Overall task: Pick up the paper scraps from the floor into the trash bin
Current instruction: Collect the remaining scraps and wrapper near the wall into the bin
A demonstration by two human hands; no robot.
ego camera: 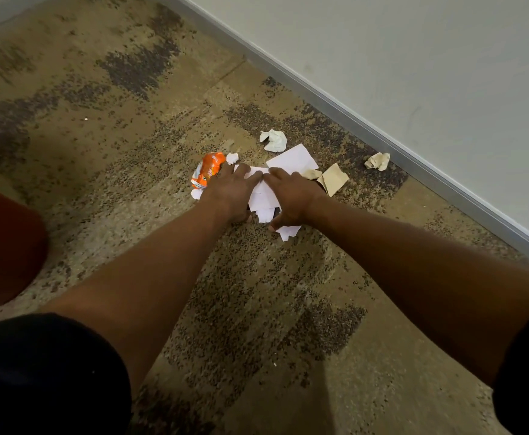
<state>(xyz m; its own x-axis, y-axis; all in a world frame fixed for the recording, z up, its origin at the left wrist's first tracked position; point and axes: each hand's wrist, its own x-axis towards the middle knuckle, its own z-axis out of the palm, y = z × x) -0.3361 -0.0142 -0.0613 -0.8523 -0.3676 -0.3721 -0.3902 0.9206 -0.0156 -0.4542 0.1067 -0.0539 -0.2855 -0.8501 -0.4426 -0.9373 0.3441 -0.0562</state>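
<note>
A heap of white paper scraps (263, 196) lies on the brown mottled carpet near the wall. My left hand (230, 191) and my right hand (291, 196) press on the heap from both sides, fingers curled around the sheets. An orange snack wrapper (208, 169) sits under the fingers of my left hand. A flat white sheet (294, 160) lies just beyond my right hand. Brown paper pieces (333, 178) lie to the right of it. A crumpled white ball (274, 139) and a crumpled beige ball (377, 161) lie farther off, apart from both hands.
A grey wall (413, 58) with a metal baseboard (382, 139) runs diagonally on the right. A dark red rounded object (5, 246) sits at the left edge; I cannot tell what it is. No trash bin is recognisable in view.
</note>
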